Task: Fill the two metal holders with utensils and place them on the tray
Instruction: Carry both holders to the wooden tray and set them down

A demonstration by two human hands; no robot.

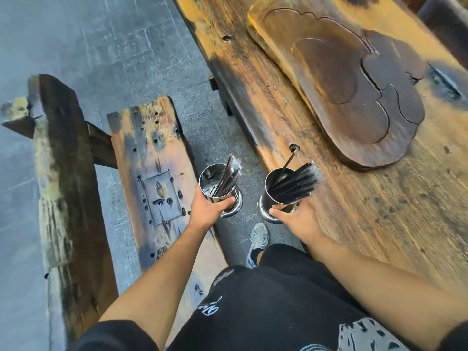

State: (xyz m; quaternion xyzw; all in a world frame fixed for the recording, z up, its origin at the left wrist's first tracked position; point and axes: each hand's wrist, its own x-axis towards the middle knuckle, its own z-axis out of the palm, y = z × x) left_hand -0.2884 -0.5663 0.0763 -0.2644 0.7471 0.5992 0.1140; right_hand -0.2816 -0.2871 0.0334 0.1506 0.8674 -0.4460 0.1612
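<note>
Steel holders, both loaded w/ dark utensils, both carried in the air. Left hand [206,211] has fingers curled round the left holder [219,191], gripping it low on the wall; that holder hangs over the grey floor [101,46], in the gap between the bench [149,158] and the table [379,224]. Utensils in left holder [229,177] lean up-right, tips past the rim. Right hand [295,219] grips the right holder [281,196] the same way, thumb on the near wall. This holder is at the table's near edge, not set down as far as I can tell. Utensils in right holder [296,183] are a fuller bundle, fanned to the right; one thin rod sticks up apart from the rest.

Tray [354,92]: carved dark wood, lies on the table well beyond both holders, nothing on it.

Step, by my read: filling looks done, now the carry to tray. Placing not yet done for either.

Next move needs: both holders up and fwd over the table edge, kept upright since the bundles lean and could tip out; set down on a flat part of the tray, as the carved steps could rock a base. Frame is blurred, so exact utensil type n/a.
</note>
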